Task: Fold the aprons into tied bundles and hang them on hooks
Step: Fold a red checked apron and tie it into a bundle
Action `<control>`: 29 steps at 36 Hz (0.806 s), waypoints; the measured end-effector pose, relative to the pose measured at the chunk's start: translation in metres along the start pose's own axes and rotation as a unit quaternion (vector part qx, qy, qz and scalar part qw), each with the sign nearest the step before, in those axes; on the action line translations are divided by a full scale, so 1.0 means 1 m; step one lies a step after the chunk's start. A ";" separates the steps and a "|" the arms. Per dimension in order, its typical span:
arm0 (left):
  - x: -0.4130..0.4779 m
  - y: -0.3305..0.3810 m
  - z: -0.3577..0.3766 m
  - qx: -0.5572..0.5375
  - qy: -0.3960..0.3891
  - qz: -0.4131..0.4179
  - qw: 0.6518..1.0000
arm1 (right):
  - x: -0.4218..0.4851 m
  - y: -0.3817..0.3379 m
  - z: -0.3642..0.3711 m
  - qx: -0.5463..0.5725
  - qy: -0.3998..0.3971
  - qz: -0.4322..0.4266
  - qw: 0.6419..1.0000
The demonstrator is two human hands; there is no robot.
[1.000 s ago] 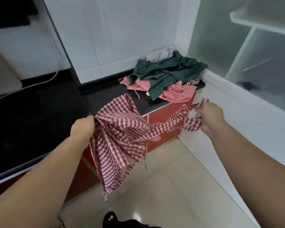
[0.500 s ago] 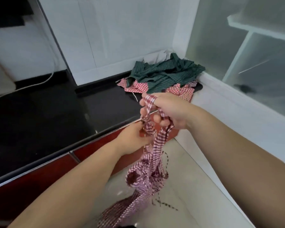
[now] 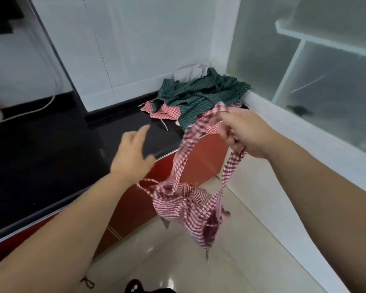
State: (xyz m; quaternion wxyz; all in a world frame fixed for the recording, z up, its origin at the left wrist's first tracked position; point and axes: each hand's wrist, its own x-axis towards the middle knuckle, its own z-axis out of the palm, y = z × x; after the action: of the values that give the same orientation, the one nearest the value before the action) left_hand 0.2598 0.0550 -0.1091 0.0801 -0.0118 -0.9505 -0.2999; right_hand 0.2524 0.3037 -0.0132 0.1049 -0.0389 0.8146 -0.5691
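Observation:
A red-and-white checked apron (image 3: pixel 190 210) hangs bunched into a bundle in the air above the floor. My right hand (image 3: pixel 244 132) is shut on its strap loop, and the two strap lengths run down from the fist to the bundle. My left hand (image 3: pixel 133 153) hovers over the black counter edge to the left of the straps, fingers spread, holding nothing. On the counter's far right corner lies a heap with a dark green striped apron (image 3: pixel 201 94) on top and red checked aprons (image 3: pixel 165 111) under it. No hooks are in view.
The black counter (image 3: pixel 51 149) with red cabinet fronts (image 3: pixel 201 163) runs along the left. A white wall stands behind it, and a white ledge (image 3: pixel 304 140) with frosted glass panels runs along the right. Glossy tile floor (image 3: pixel 230 261) lies below. A white cable (image 3: pixel 40 106) trails at the left.
My left hand has let go of the checked apron and moved left over the counter. My right hand has shifted right, and the bundle now hangs from its strap.

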 end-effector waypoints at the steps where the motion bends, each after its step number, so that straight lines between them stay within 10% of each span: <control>1: -0.001 0.009 0.003 -0.029 -0.051 0.028 0.998 | 0.000 -0.003 0.005 -0.035 -0.030 -0.014 0.999; 9: -0.009 0.036 0.034 -0.126 -0.173 0.044 0.976 | -0.003 0.001 0.025 -0.039 -0.077 -0.014 0.996; 21: -0.022 0.033 0.009 -0.181 0.008 -0.069 0.981 | 0.005 0.027 0.004 -0.169 0.231 -0.038 0.957; 29: -0.026 0.010 -0.020 -0.007 0.044 -0.018 0.999 | 0.012 0.046 0.000 -0.133 0.217 0.018 0.967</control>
State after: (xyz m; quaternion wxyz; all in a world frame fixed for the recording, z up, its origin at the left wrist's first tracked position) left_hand 0.2889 0.0523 -0.0916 0.1160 0.0175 -0.9441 -0.3080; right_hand 0.2429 0.3178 -0.0572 -0.0699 0.0866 0.8869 -0.4484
